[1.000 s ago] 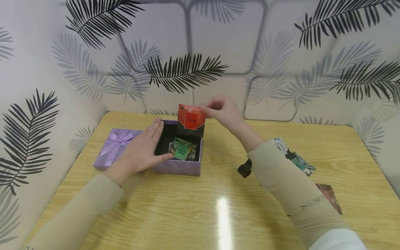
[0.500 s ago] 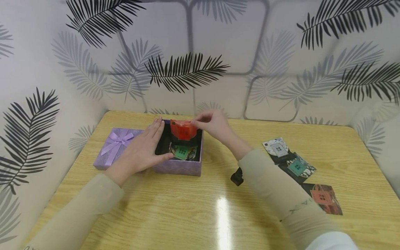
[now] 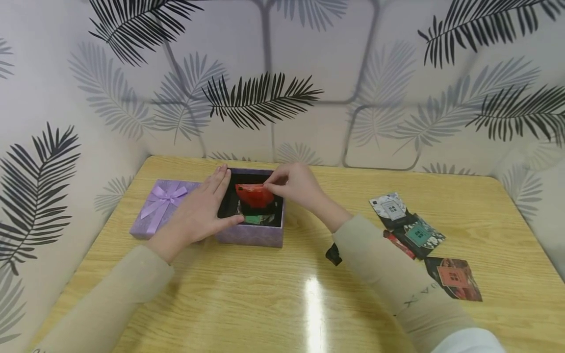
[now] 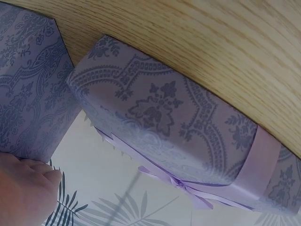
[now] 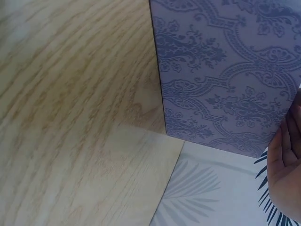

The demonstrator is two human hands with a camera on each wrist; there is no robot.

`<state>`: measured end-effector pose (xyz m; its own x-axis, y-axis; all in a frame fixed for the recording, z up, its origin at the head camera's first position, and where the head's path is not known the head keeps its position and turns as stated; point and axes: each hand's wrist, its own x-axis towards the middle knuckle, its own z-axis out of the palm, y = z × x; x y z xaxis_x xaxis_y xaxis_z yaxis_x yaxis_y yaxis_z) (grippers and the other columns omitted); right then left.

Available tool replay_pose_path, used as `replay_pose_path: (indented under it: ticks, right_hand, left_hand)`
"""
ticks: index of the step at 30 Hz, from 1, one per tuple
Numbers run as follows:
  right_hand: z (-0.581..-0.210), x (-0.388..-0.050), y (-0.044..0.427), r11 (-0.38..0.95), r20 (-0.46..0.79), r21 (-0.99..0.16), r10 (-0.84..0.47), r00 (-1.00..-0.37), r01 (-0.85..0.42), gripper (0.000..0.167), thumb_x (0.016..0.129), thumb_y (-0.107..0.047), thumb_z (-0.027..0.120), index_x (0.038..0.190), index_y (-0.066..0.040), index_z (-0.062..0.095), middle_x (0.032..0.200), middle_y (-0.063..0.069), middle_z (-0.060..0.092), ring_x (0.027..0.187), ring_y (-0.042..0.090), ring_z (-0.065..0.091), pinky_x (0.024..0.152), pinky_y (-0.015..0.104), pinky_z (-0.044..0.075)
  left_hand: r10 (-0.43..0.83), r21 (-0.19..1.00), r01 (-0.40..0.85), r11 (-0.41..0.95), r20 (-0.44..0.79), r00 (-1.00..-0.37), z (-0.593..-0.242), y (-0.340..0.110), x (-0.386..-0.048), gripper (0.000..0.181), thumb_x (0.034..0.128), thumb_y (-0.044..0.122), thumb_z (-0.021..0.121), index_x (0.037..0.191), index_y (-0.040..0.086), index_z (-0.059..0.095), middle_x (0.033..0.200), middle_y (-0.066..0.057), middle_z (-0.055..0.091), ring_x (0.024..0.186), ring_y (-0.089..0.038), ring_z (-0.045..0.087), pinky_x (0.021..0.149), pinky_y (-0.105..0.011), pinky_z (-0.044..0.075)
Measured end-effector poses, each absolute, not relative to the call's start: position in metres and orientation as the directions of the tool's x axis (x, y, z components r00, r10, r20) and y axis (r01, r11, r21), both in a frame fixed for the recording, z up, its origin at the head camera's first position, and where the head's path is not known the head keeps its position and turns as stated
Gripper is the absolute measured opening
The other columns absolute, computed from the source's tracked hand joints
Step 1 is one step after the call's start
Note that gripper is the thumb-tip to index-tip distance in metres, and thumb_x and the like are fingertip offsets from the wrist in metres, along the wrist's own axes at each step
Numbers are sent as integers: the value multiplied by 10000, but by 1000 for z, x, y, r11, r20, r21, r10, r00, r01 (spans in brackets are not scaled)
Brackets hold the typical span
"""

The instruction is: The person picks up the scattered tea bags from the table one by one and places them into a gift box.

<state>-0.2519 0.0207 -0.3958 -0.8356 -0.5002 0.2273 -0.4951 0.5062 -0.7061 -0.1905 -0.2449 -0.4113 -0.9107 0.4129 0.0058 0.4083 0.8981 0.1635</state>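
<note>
Right hand point(image 3: 297, 184): thumb and fingers pinched on the top right corner of a red packet point(image 3: 253, 196). Packet sits partly down inside the open purple box point(image 3: 251, 237), in front of the back wall, above a green-labelled packet point(image 3: 252, 219) that it partly covers. My left hand point(image 3: 198, 213) has fingers straight along the box's left side, thumb spread toward the near edge; nothing clamped. Lid with bow point(image 3: 147, 220) lies just left of the box, partly behind my left hand. Right side of the table point(image 3: 265, 294): white-labelled packet point(image 3: 390, 208), teal-labelled packet point(image 3: 419, 235), orange-labelled packet point(image 3: 454, 278), plus a black item point(image 3: 334, 254) by my sleeve, can't tell what.
</note>
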Motion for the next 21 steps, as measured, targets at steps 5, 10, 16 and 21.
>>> replay_pose_path:
  ticks: [5, 10, 16, 21]
  right_hand:
    - [-396, -249, 18, 541, 260, -615, -548, -795, -574, 95, 952, -127, 790, 945, -65, 862, 952, 81, 819, 873, 220, 735, 803, 332, 603]
    - [-396, -247, 17, 572, 269, -534, -583, -767, -622, 92, 950, -145, 804, 958, -77, 865, 950, 59, 823, 897, 215, 742, 817, 353, 603]
    - [-397, -248, 18, 552, 267, -586, -560, -784, -594, 108, 944, -141, 817, 1011, -68, 860, 1001, 67, 825, 923, 214, 747, 848, 355, 614]
    - [-397, -248, 22, 515, 252, -666, -525, -813, -540, 118, 945, -147, 817, 1028, -72, 855, 1034, 74, 824, 901, 215, 736, 811, 322, 596]
  left_hand:
    - [413, 159, 411, 898, 21, -910, -413, -245, -191, 1140, 971, 689, 603, 1694, -11, 66, 1794, -191, 37, 1672, -360, 86, 1338, -537, 224]
    - [413, 158, 412, 897, 29, -910, -414, -246, -191, 1137, 970, 670, 619, 1693, -13, 69, 1794, -191, 39, 1671, -363, 91, 1338, -532, 227]
    - [418, 159, 418, 895, 32, -908, -413, -245, -191, 1131, 975, 642, 630, 1691, -18, 57, 1793, -188, 25, 1673, -360, 80, 1344, -524, 212]
    - [420, 165, 420, 892, 38, -907, -414, -245, -190, 1131, 971, 634, 642, 1690, -23, 68, 1791, -201, 37, 1671, -369, 85, 1340, -533, 221]
